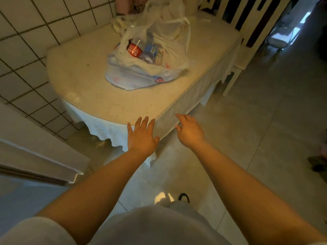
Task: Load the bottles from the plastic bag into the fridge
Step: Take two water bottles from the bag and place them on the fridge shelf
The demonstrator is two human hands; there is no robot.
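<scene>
Both your left hand (pixel 141 137) and right hand (pixel 190 130) hang open and empty; the plastic bag (pixel 141 68) of bottles (pixel 149 52) sits well beyond your fingertips, slightly nearer the left.

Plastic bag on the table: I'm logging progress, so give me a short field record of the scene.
bag: plastic bag lies open on the table
contents: red-labelled bottle and clear bottles show inside
left hand: open, fingers straight, near the table edge, holding nothing
right hand: open, reaching forward, holding nothing
behind bag: white chair
fridge: cannot tell
</scene>
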